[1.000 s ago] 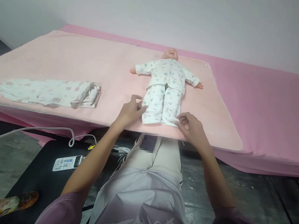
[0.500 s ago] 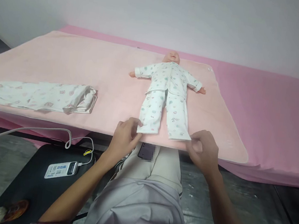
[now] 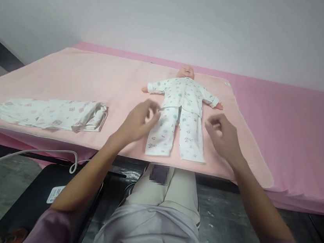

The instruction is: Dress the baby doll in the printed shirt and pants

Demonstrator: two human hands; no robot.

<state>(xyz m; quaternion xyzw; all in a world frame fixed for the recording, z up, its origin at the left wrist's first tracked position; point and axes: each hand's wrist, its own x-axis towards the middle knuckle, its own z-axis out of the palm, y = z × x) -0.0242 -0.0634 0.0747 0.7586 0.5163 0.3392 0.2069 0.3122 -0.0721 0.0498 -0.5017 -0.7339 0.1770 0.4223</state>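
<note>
A baby doll [image 3: 186,73] lies on its back with its arms spread. It wears a white printed jacket [image 3: 184,94], and matching trousers [image 3: 163,135] lie straight below the jacket hem. My left hand [image 3: 140,121] is beside the left trouser leg near the jacket hem, fingers curved, thumb and fingertips apart. On the other side, my right hand [image 3: 222,136] hovers just right of the trousers with its fingers bent and a gap to the thumb. Nothing shows in either hand.
A folded printed cloth [image 3: 53,114] lies on the pale pink mat [image 3: 120,77] to the left. The mat covers part of a darker pink sheet [image 3: 290,137]. Below are a black chair [image 3: 31,196], a white cable [image 3: 43,150] and a dark, blurred-out object [image 3: 159,174] on my lap.
Both hands have let go of the trouser cuffs and moved up along the outer sides of the legs. The view has shifted slightly, and my left forearm now covers most of the white device.
</note>
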